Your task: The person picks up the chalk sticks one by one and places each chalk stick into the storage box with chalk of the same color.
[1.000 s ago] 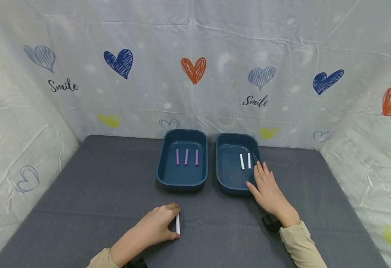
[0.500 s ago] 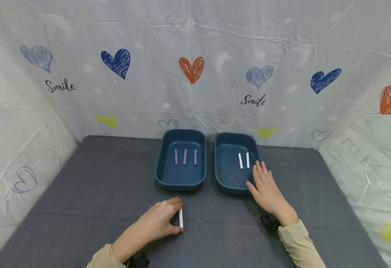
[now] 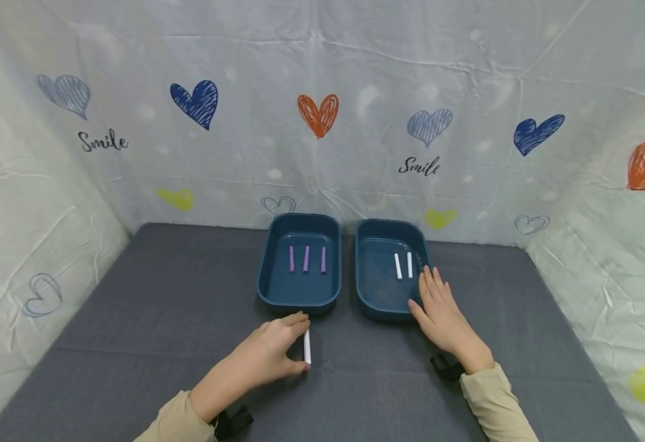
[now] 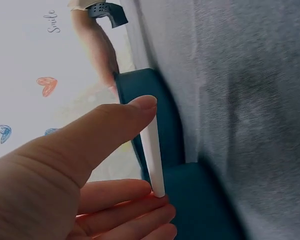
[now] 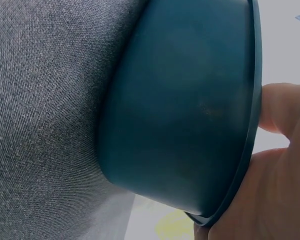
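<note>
Between its thumb and fingertips, my left hand (image 3: 267, 351) pinches a white stick of chalk (image 3: 308, 348) by its two ends. The left wrist view shows this chalk (image 4: 152, 157) spanning from thumb to fingers. The hand is over the table, just in front of the left blue tray (image 3: 298, 304). That tray contains 3 purple chalks (image 3: 306, 259). My right hand (image 3: 448, 328) rests with straight fingers on the right rim of the other blue tray (image 3: 380, 312), where 2 white chalks (image 3: 398, 267) lie. In the right wrist view, the thumb touches that tray's rim (image 5: 256, 100).
A grey cloth covers the table (image 3: 151, 307). Behind the trays and along both sides hangs a pale curtain (image 3: 367, 123) printed with hearts and the word Smile. The two trays stand side by side with a narrow gap between them.
My left hand has carried the white chalk forward and slightly right, towards the trays. My right hand stays on the right tray's rim.
</note>
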`<state>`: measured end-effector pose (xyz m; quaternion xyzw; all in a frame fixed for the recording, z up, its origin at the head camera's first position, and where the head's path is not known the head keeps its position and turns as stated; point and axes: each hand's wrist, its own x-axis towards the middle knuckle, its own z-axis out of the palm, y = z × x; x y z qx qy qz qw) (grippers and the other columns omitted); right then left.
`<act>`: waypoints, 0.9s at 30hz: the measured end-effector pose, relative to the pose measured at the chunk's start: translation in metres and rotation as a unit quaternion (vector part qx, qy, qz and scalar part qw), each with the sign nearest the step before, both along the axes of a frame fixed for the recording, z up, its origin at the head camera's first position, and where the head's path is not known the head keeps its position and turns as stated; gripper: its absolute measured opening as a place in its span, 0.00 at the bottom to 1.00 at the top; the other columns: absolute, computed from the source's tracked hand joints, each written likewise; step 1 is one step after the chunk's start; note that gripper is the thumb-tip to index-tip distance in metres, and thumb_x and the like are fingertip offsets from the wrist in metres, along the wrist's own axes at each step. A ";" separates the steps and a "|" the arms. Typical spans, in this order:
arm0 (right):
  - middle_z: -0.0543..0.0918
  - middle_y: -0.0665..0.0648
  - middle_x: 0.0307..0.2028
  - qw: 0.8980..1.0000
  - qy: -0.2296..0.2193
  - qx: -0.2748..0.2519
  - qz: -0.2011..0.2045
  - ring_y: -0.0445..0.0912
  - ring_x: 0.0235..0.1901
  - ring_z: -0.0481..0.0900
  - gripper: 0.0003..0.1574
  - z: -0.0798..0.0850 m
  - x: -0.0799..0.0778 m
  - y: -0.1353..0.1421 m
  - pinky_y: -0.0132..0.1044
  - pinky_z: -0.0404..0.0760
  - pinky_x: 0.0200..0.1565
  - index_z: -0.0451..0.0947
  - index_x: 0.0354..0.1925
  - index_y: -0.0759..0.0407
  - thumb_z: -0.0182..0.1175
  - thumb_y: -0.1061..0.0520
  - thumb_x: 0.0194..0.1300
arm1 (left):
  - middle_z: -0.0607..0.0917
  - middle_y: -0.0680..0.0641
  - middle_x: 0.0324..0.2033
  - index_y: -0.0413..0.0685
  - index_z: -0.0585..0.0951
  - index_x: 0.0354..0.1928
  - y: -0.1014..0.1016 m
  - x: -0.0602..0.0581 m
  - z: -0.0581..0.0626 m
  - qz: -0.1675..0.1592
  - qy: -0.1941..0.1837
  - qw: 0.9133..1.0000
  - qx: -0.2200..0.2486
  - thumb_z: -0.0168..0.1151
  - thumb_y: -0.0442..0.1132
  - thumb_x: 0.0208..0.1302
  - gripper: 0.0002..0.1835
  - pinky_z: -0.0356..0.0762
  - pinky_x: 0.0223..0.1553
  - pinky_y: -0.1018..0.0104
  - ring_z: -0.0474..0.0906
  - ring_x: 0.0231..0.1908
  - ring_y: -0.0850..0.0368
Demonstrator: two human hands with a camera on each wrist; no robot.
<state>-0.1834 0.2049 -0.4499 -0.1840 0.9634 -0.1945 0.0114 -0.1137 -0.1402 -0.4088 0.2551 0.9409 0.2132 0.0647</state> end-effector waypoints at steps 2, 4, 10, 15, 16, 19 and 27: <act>0.39 0.68 0.77 1.000 -0.002 -0.002 0.001 0.60 0.76 0.32 0.44 0.000 0.000 0.000 0.63 0.40 0.71 0.42 0.75 0.73 0.42 0.44 0.80 | 0.77 0.34 0.61 0.28 0.78 0.58 0.001 -0.002 0.003 -0.005 0.007 1.000 0.001 0.80 0.44 0.48 0.37 0.76 0.55 0.47 0.75 0.60 0.41; 0.39 0.68 0.77 1.000 -0.002 -0.003 0.001 0.60 0.76 0.32 0.44 0.000 0.000 0.001 0.63 0.40 0.71 0.43 0.75 0.73 0.42 0.44 0.80 | 0.77 0.35 0.61 0.29 0.78 0.58 0.003 -0.003 0.006 -0.010 0.011 1.000 0.001 0.80 0.44 0.49 0.37 0.77 0.55 0.48 0.76 0.59 0.41; 0.40 0.68 0.77 1.000 0.003 0.000 0.001 0.60 0.76 0.33 0.44 -0.002 -0.001 0.001 0.63 0.41 0.71 0.43 0.75 0.73 0.43 0.45 0.79 | 0.78 0.37 0.61 0.31 0.78 0.59 0.013 -0.009 0.015 -0.026 0.027 0.999 0.003 0.79 0.45 0.50 0.37 0.80 0.51 0.51 0.79 0.56 0.44; 0.40 0.67 0.77 1.000 0.006 -0.001 0.003 0.59 0.76 0.32 0.45 -0.001 0.001 0.001 0.63 0.41 0.71 0.44 0.75 0.73 0.43 0.43 0.79 | 0.77 0.37 0.62 0.32 0.78 0.60 0.022 -0.014 0.025 -0.037 0.039 0.999 0.003 0.79 0.44 0.51 0.37 0.81 0.50 0.53 0.80 0.55 0.44; 0.39 0.67 0.77 1.000 0.006 0.000 0.003 0.59 0.76 0.32 0.45 -0.001 0.001 0.001 0.63 0.41 0.71 0.43 0.75 0.73 0.43 0.43 0.79 | 0.77 0.37 0.62 0.31 0.78 0.60 0.023 -0.016 0.027 -0.039 0.040 0.998 0.003 0.79 0.44 0.51 0.37 0.81 0.50 0.52 0.80 0.56 0.44; 0.39 0.66 0.78 1.000 0.005 -0.002 0.005 0.59 0.76 0.31 0.45 0.000 0.001 0.002 0.62 0.40 0.71 0.43 0.75 0.73 0.42 0.42 0.79 | 0.76 0.37 0.63 0.31 0.77 0.61 0.028 -0.021 0.032 -0.044 0.042 0.998 0.005 0.78 0.44 0.52 0.37 0.80 0.51 0.52 0.79 0.57 0.44; 0.38 0.66 0.78 1.000 0.002 -0.004 0.007 0.58 0.76 0.30 0.46 -0.001 0.000 0.002 0.62 0.39 0.72 0.43 0.76 0.73 0.42 0.41 0.79 | 0.76 0.38 0.63 0.33 0.77 0.61 0.040 -0.043 0.048 -0.058 0.029 0.997 0.032 0.78 0.44 0.53 0.36 0.77 0.56 0.53 0.74 0.62 0.45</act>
